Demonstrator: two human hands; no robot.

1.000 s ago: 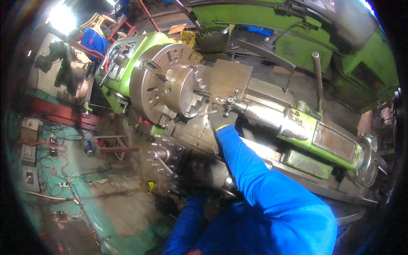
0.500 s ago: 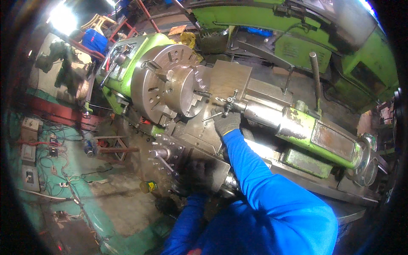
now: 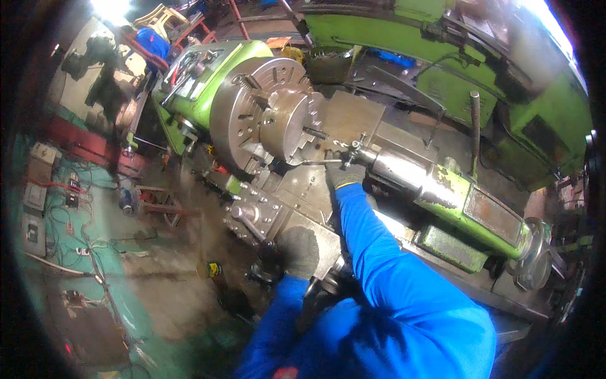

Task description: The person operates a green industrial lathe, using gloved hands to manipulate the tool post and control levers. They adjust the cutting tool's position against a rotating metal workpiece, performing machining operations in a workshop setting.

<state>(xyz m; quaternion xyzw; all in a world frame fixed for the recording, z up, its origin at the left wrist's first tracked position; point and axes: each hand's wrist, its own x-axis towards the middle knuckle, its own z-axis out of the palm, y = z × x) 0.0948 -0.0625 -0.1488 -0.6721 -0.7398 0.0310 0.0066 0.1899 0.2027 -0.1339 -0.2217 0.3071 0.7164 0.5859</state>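
Observation:
My right hand [image 3: 348, 174], in a grey glove, is closed on a thin metal rod [image 3: 320, 162] beside the drill chuck [image 3: 357, 153] in the tailstock. A bright twist drill bit [image 3: 339, 144] points out of that chuck toward the lathe's headstock. Resting on the compound slide [image 3: 328, 248], my gloved left hand [image 3: 299, 250] lies beside the toolpost's lever [image 3: 251, 226]; its fingers cannot be made out. Facing the drill, a round steel workpiece [image 3: 278, 129] sits in the jaws of the big faceplate chuck [image 3: 235, 126]. A dark bar [image 3: 315, 133] juts from near its middle.
The green tailstock [image 3: 470, 199] with its handwheel [image 3: 533, 256] stands to the right. An upright steel bar [image 3: 475, 126] rises behind it. Another green machine [image 3: 435, 88] fills the back. Cables and switch boxes [image 3: 35, 234] lie on the floor at left, with a small yellow tin [image 3: 213, 270] nearer.
The view has shifted a little. My left hand, blurred before, now rests farther up on the slide. The rod at my right hand has swung to lie more level.

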